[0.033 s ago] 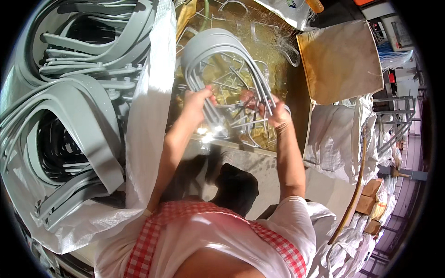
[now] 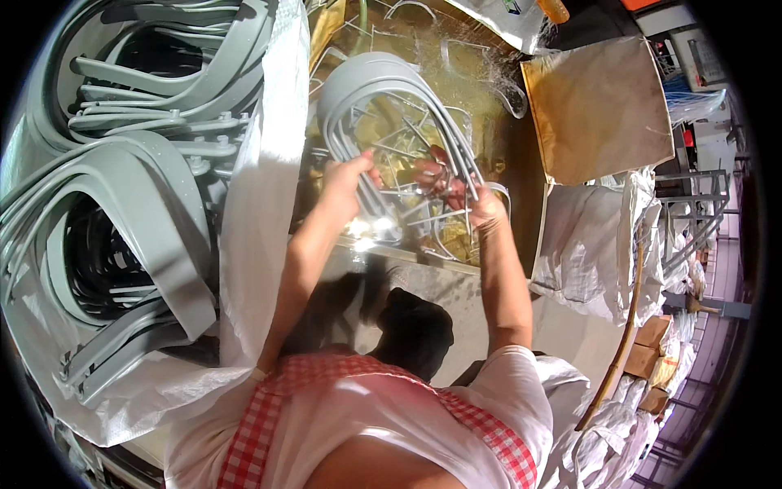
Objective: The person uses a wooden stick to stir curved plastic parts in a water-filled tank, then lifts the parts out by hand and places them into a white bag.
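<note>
While the left hand (image 2: 350, 178) grips, grey strips (image 2: 368, 75), arched beyond it

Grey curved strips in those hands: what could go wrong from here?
The grey strips might fan out or slip, being several separate pieces spanning the left hand and right hand. Their ends beside the right hand could scrape bare skin. Thin pieces in the tank below might snag them.
</note>
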Available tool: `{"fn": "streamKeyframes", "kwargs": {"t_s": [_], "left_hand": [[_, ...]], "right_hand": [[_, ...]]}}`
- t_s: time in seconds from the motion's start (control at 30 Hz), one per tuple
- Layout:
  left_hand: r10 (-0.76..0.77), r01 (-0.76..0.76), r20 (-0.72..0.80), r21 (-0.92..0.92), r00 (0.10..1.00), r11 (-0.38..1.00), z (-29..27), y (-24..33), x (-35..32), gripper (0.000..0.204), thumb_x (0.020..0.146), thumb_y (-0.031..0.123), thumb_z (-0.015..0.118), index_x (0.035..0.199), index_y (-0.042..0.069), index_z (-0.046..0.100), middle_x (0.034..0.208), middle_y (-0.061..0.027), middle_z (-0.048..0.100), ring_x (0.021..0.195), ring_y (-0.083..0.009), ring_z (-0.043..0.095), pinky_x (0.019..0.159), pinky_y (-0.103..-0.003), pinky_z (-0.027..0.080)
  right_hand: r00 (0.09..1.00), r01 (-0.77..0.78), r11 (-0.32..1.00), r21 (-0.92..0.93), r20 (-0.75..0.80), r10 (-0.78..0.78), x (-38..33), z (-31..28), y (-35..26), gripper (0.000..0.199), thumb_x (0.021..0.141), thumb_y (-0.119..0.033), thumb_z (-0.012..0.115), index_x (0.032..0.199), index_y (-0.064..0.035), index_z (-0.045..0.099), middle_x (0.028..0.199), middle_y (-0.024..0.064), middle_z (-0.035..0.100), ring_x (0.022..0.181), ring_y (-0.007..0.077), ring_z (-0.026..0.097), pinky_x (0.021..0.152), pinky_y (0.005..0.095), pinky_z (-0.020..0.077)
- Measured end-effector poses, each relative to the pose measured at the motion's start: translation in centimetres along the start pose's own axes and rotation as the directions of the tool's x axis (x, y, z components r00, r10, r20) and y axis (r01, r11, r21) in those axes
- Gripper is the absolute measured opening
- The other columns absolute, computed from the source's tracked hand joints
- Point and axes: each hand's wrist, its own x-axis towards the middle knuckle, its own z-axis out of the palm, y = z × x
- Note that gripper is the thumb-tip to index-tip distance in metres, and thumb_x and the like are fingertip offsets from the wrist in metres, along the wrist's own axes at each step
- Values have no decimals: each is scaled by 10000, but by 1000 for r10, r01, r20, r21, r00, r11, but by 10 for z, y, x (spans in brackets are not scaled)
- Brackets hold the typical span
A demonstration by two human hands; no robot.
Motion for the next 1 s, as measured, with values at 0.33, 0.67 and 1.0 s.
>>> {"fn": "streamKeyframes", "kwargs": {"t_s": [0.33, 0.67, 1.0], "left_hand": [[70, -66, -20, 167, 997, 984, -39, -12, 48, 176, 758, -3, 572, 922, -4, 509, 681, -81, 534, 550, -176, 536, 493, -304, 476], [221, -176, -121, 305, 968, 936, -12, -13, 2, 452, 709, -59, 531, 1110, 67, 364, 783, -70, 514, 560, -153, 502, 492, -299, 461], [674, -723, 356, 567, 648, 395, 56, 1, -129, 821, 620, 3, 673, 1336, 53, 273, 1301, -185, 388, 1208, -324, 395, 1011, -379, 323]], "right_hand": [[956, -284, 202, -937, -260, 138, -24, -57, 15, 234, 856, -121, 503, 1073, -42, 538, 776, 125, 605, 723, 217, 613, 607, 332, 489], [147, -680, -172, -713, 97, -984, -186, -48, -236, 286, 718, 5, 623, 992, -50, 557, 916, 141, 599, 768, 307, 586, 657, 370, 472], [853, 192, 671, -716, -217, -475, -156, 61, -71, 856, 664, -94, 675, 1393, -83, 225, 1388, 94, 294, 1264, 198, 297, 945, 324, 368]]}}
